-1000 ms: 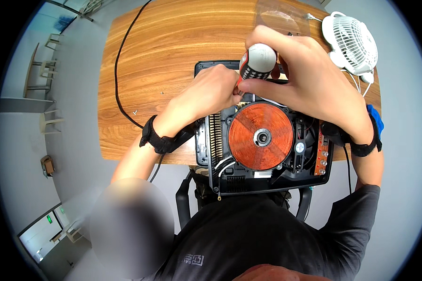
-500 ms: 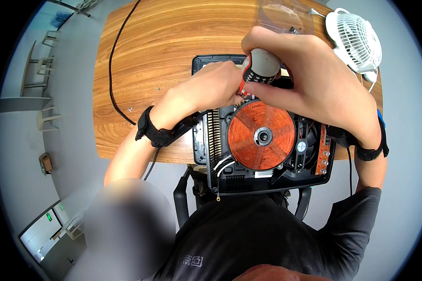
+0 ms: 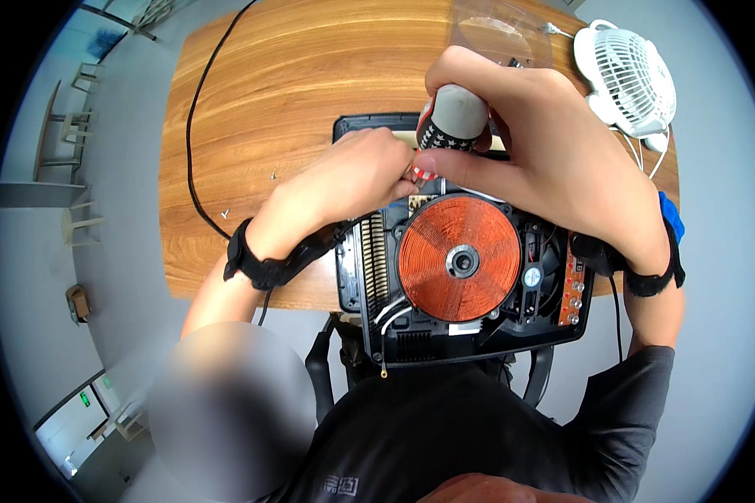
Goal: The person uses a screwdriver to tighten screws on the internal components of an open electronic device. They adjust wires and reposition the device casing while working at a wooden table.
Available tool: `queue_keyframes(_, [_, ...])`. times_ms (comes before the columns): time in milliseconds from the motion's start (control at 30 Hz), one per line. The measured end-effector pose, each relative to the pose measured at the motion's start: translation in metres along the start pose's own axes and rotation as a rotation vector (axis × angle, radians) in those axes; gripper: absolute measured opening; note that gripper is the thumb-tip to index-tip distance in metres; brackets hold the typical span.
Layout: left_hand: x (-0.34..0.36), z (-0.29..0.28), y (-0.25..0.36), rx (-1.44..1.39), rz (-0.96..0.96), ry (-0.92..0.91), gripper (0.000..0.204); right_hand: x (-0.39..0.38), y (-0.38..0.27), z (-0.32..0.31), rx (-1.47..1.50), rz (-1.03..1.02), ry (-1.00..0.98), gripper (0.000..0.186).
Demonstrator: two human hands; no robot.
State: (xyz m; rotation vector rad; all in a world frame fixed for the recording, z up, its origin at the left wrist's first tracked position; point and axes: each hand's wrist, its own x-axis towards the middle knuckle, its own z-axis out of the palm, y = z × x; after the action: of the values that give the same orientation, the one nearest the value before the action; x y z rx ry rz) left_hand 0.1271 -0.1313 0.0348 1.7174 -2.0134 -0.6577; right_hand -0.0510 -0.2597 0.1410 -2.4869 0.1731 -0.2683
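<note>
Though two hands [image 3: 356, 172] [image 3: 554, 138], one screwdriver [image 3: 453, 126].

head view | head-worn, above table [image 3: 268, 92] | facing down (fisheye, edges bowed) | close range

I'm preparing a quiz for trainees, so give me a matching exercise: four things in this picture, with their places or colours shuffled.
1. Coil
2. Fan
3. Star-patterned handle
4. Small screws

A. Held in the right hand
B. Lying on the table, left of the black casing
C. Copper-orange, inside the casing
D. White, at the table's far right

Pairs: 1-C, 2-D, 3-A, 4-B
</note>
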Motion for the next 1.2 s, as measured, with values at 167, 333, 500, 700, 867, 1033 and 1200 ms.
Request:
queue_keyframes(167, [0.001,-0.013,0.007,-0.111,-0.063,-0.125,0.015,0.001,0.002,-0.007,-0.02,0.026,0.056,0.037])
queue_keyframes(333, [-0.005,-0.02,0.008,-0.177,-0.052,-0.022,0.022,-0.002,0.004,-0.012,-0.045,0.064,0.103,0.036])
queue_keyframes(500, [-0.038,-0.024,0.014,-0.159,-0.089,0.09,0.03,-0.004,0.002,-0.015,-0.037,0.118,0.13,0.039])
queue_keyframes(700, [-0.064,0.01,0.018,0.172,-0.037,0.116,0.026,-0.008,0.014,-0.002,0.107,0.183,0.158,0.045])
queue_keyframes(867, [-0.059,0.024,0.029,0.197,-0.181,0.109,0.01,-0.006,0.022,0.002,0.076,0.11,0.134,0.046])
queue_keyframes(1033, [-0.059,0.035,0.022,0.12,-0.191,0.109,0.017,-0.005,0.015,0.016,0.017,-0.021,0.23,0.046])
queue_keyframes(1200, [-0.058,0.034,0.022,0.209,-0.138,0.085,0.02,-0.009,0.038,0.003,-0.004,-0.06,0.089,0.05])
